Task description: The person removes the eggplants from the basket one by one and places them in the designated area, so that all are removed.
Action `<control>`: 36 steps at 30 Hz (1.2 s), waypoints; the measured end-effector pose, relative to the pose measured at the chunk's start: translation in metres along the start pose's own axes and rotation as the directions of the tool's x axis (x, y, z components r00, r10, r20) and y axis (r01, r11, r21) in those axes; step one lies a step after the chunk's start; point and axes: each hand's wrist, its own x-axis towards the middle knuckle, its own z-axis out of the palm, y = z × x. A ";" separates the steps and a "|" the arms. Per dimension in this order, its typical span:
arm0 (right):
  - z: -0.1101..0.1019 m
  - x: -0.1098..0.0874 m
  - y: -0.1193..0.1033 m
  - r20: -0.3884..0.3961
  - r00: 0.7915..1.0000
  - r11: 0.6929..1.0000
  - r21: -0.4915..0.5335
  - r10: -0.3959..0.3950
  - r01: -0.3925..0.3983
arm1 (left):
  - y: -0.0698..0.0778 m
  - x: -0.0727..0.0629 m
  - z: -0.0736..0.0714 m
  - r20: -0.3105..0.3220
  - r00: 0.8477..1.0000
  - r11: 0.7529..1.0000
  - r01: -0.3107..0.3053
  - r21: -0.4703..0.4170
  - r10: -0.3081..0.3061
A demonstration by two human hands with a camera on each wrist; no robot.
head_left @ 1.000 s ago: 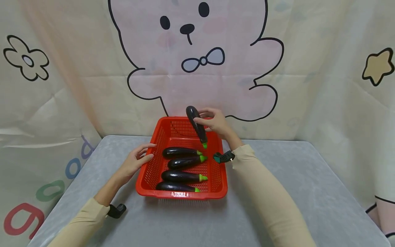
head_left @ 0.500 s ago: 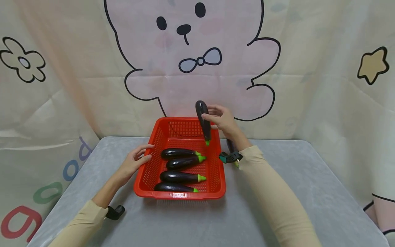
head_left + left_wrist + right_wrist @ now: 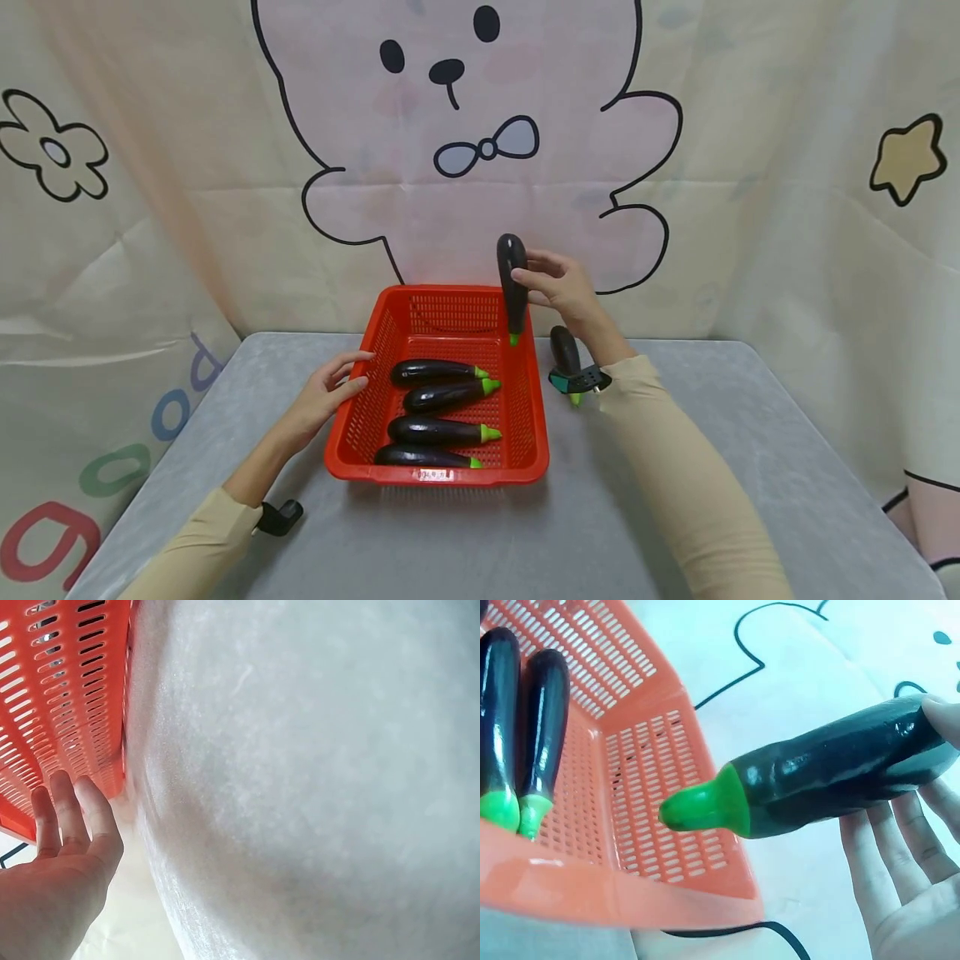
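In the head view my right hand (image 3: 566,287) holds a dark purple eggplant (image 3: 512,279) above the red basket's far right corner. It hangs nearly upright with its green stem end down. The right wrist view shows the thumb on one side of this eggplant (image 3: 832,772) and the fingers on the other. Several more eggplants (image 3: 442,396) lie sideways in the red plastic basket (image 3: 437,475). My left hand (image 3: 318,404) rests at the basket's left side, its fingers fairly straight against the slotted wall (image 3: 82,697) in the left wrist view.
Another eggplant (image 3: 565,350) lies on the grey table (image 3: 465,542) just right of the basket, partly hidden by the right wrist's dark band (image 3: 581,380). A printed curtain (image 3: 480,217) with a cartoon bear hangs right behind the table.
My right hand has carried the eggplant rightward and slightly up, toward the basket's right rim. The eggplant on the table has come into view from behind the wrist. The left hand stays at the basket.
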 end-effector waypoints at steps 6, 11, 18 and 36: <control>-0.016 -0.003 -0.002 -0.043 0.999 1.000 0.012 0.003 -0.002 | 0.000 0.000 0.000 -0.003 1.000 1.000 0.000 0.004 0.000; -0.031 -0.008 -0.003 -0.063 0.998 0.999 0.051 -0.008 0.011 | 0.000 0.000 0.000 -0.004 1.000 1.000 -0.003 0.007 0.003; -0.048 -0.013 0.001 -0.061 0.998 0.992 0.123 -0.001 0.009 | 0.001 0.000 0.001 -0.001 1.000 1.000 -0.015 0.007 0.015; -0.097 -0.036 0.012 -0.104 0.992 0.996 0.055 0.070 -0.065 | -0.001 0.001 0.000 -0.009 1.000 1.000 -0.008 0.024 0.008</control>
